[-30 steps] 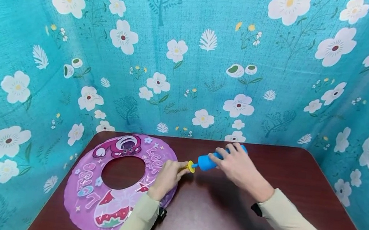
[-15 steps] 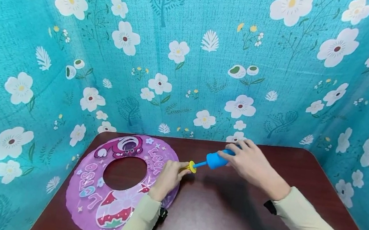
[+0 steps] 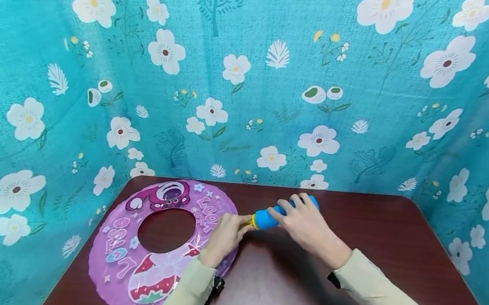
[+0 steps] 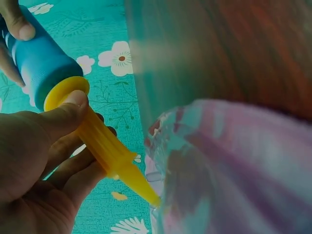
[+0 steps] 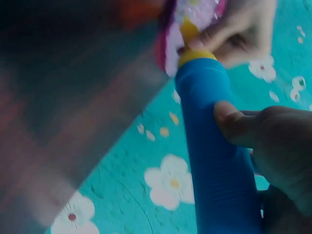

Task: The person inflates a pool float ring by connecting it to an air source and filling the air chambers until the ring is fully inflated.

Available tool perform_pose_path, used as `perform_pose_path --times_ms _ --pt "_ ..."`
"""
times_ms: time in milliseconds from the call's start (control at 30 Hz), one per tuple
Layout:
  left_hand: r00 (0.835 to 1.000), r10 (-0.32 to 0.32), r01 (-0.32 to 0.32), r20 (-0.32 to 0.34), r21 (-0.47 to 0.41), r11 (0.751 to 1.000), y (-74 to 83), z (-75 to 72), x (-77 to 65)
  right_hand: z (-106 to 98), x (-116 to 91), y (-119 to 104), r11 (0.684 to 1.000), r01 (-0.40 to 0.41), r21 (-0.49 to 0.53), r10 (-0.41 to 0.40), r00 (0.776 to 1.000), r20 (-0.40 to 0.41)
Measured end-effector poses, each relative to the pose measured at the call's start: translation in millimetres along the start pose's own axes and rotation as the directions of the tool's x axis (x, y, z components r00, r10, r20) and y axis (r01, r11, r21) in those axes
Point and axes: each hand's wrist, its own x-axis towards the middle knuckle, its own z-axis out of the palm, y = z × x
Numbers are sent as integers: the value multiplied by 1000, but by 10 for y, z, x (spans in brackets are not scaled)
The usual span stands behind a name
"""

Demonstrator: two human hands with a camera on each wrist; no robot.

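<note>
A hand pump with a blue barrel (image 3: pixel 267 219) and a yellow nozzle (image 4: pixel 105 144) spans both hands. My left hand (image 3: pixel 224 235) grips the yellow nozzle just under its round flange, thumb on one side and fingers on the other. The nozzle's tip meets the edge of the purple swim ring (image 3: pixel 110 269), which has a bear and strawberry print. My right hand (image 3: pixel 306 226) is wrapped round the blue barrel, thumb along its side in the right wrist view. Barrel and yellow flange are pushed together, with the blue rod between them hidden.
The ring lies on the left of a dark red-brown table (image 3: pixel 279 303). Behind and beside the table hangs a teal curtain (image 3: pixel 252 96) with white flowers, close to its back edge. A black strap (image 3: pixel 217 285) shows at the left wrist.
The right hand first drew the blue barrel away up and right, baring more rod, then pushed it back down-left against the yellow flange. The left hand and ring stayed nearly still.
</note>
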Motion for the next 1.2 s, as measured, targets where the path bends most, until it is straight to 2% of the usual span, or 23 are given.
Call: perform_pose_path --times_ms 167,300,500,600,767,967,1067,1200 --pt "1000 -11 11 2 -23 1000 -37 -8 -30 -35 10 19 1000 -2 13 2 1000 11" --pt "1000 -27 27 0 -31 999 -55 -40 -44 -219 -82 232 999 -36 27 35 999 21" --pt "1000 -26 26 -6 -17 1000 -30 -61 -22 -407 -255 480 999 -48 24 49 998 -40" --pt "1000 0 0 -10 2 1000 -13 -59 -3 -383 -232 446 999 -40 18 41 998 -46" --pt "999 35 -35 -2 29 999 -7 -23 21 -204 -80 227 1000 -22 13 22 1000 -10" --pt "1000 3 -3 1 -29 1000 -36 -2 5 -27 30 6 1000 5 0 -5 1000 3" --pt "1000 -1 1 0 -60 998 -49 -12 -8 -85 -3 39 1000 3 8 -3 1000 -7" --pt "1000 -4 4 3 -87 996 -50 -38 -11 -257 -120 254 999 -28 24 29 999 -43"
